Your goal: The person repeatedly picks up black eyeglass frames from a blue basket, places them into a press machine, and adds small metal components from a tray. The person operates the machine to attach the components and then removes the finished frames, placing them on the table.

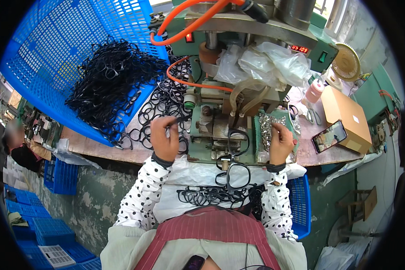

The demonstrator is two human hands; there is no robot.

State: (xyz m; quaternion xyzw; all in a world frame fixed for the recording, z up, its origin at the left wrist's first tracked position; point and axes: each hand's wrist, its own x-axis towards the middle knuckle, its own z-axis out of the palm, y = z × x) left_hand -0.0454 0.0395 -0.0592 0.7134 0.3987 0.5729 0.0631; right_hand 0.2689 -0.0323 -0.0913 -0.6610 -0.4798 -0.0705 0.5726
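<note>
Sitting at the fixture: a black eyeglass frame (231, 156), its two loops one above the other, the upper against the metalwork of the green machine (198, 156), the lower jutting past its front edge toward the person.
Left hand: the left hand (165, 138) is left of the fixture, fingers curled in a narrow grip; a dark piece shows by the fingertips, but I cannot tell whether it is held.
Right hand: the right hand (281, 144) is over the right part of the parts tray (257, 139), thumb and fingers drawn close together; whether they pinch anything, I cannot tell.
Small parts: shiny metal bits (266, 130) fill the tray, just beside the machine.
Lap: more black frames (207, 195) lie on a white cloth (175, 175), above the red striped apron (211, 227).
Table, left: loose frames (155, 108) spread beside a tilted blue crate (45, 58) with a tangled dark heap (112, 76) inside.
Machine head: clear plastic bags (265, 60) hang in front; an orange hose (166, 27) loops at upper left.
Table, right: a phone (329, 136) leans against a cardboard box (346, 112), with scissors (314, 116) nearby.
Far left: another person (25, 155), near stacked blue crates (54, 231).
</note>
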